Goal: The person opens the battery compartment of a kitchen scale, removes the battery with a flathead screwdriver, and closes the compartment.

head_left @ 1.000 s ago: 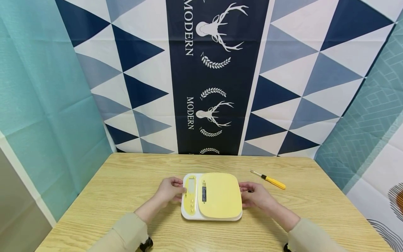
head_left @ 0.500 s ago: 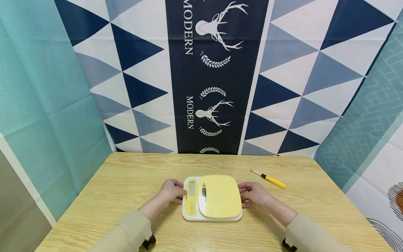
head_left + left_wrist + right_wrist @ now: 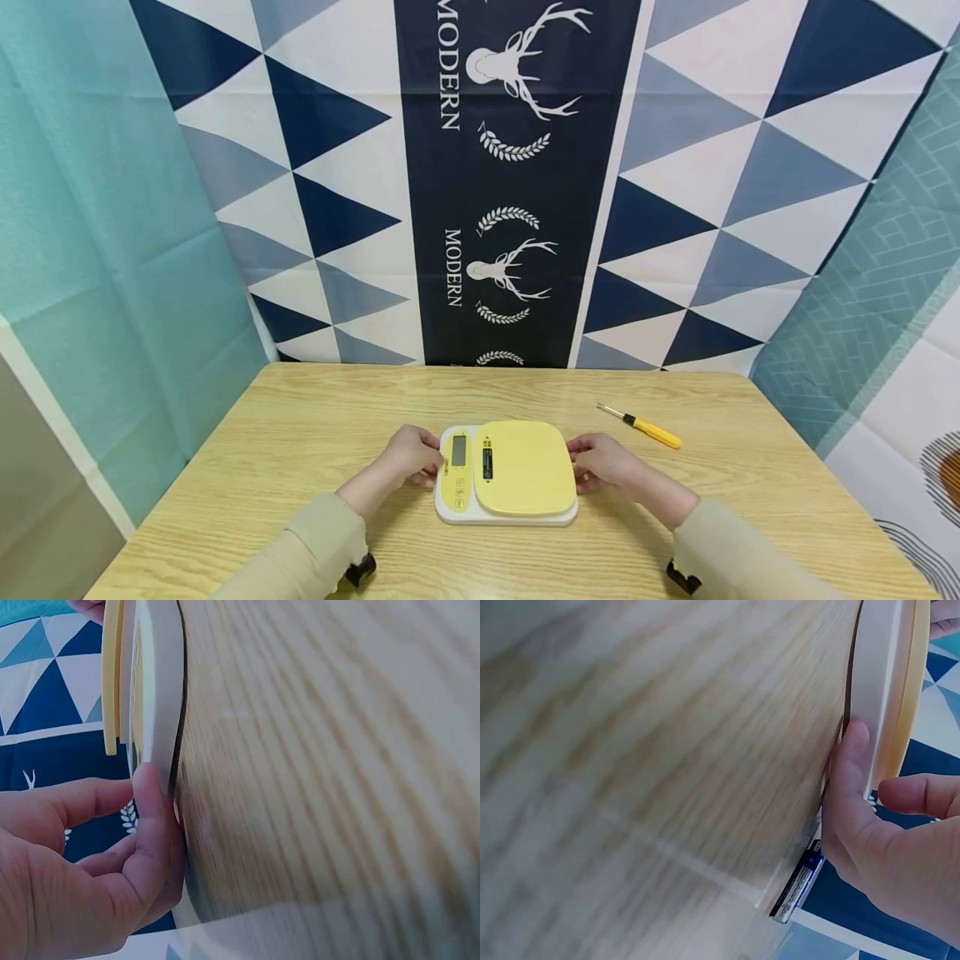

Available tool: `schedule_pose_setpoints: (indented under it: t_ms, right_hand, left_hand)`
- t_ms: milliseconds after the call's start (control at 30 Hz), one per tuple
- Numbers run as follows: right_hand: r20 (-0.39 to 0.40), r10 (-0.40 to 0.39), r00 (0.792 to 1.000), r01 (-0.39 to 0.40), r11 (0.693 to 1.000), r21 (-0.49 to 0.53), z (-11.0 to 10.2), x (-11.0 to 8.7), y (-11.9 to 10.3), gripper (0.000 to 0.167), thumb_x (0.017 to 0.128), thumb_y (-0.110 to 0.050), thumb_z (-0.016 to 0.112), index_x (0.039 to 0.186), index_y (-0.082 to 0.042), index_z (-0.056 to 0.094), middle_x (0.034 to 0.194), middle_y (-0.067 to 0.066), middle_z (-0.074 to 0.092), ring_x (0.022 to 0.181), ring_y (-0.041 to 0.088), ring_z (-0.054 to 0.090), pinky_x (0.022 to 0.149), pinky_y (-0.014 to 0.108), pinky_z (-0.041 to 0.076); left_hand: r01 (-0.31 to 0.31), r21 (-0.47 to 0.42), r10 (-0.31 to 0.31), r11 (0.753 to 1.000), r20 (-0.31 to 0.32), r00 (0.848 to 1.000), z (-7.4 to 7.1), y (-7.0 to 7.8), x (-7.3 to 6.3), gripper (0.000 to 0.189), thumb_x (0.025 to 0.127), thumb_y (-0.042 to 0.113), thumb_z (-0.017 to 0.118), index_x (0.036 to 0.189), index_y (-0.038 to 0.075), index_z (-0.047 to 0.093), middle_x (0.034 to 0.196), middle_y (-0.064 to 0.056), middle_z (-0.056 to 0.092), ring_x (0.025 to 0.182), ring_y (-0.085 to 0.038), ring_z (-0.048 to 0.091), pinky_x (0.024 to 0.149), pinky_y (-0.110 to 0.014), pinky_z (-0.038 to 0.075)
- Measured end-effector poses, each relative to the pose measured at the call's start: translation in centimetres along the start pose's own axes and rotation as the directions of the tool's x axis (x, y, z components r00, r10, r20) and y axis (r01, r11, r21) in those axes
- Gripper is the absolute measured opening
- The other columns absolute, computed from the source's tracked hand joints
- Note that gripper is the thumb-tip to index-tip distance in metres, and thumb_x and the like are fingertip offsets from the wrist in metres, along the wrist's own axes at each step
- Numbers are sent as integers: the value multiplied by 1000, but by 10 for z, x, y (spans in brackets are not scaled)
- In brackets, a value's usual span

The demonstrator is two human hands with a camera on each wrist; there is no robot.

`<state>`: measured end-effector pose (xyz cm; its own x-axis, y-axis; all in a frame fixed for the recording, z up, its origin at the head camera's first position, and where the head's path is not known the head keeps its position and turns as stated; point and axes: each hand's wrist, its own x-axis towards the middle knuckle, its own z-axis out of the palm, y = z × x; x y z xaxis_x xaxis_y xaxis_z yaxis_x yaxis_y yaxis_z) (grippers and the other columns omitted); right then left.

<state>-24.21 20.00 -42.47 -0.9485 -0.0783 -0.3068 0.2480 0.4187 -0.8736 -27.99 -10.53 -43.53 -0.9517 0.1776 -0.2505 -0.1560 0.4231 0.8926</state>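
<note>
A yellow and white kitchen scale [image 3: 525,471] lies face up on the wooden table [image 3: 337,400], its small display and buttons on the left side. My left hand [image 3: 409,457] holds its left edge; in the left wrist view the fingertips are at the white side of the scale [image 3: 163,682], low by the tabletop. At the opposite edge, my right hand [image 3: 606,462] holds the scale with thumb by the yellow plate and a finger along the white base [image 3: 874,682], seen in the right wrist view.
A screwdriver with a yellow handle [image 3: 656,433] lies behind and right of the scale. In the right wrist view a blue battery [image 3: 799,883] lies on the table beside the right hand. Patterned cloth [image 3: 495,183] hangs behind the table.
The far edge of the scale has come down, so that it now lies flatter, while its near edge stays about where it was. Both hands keep hold of its sides.
</note>
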Motion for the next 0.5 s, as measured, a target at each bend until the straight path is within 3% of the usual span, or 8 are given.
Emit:
schedule_pose_setpoints:
  t_ms: [233,500]
  right_hand:
    - [55,-11,998,10,1000,20,-5,0,2,36,91,5,40,124,18,45,97,13,58,71,14,58,64,29,58]
    - [143,-46,989,33,995,94,-11,-5,4,42,89,6,38,128,21,37,101,14,57,74,13,58,70,31,59]
  left_hand:
    - [30,72,-34,997,46,998,-5,6,1,23,79,-3,66,102,-6,61,73,-11,58,52,-14,56,52,-27,58]
    - [44,115,-52,992,65,997,-9,14,1,23,81,-1,66,102,-6,61,74,-9,57,57,-14,55,55,-29,59]
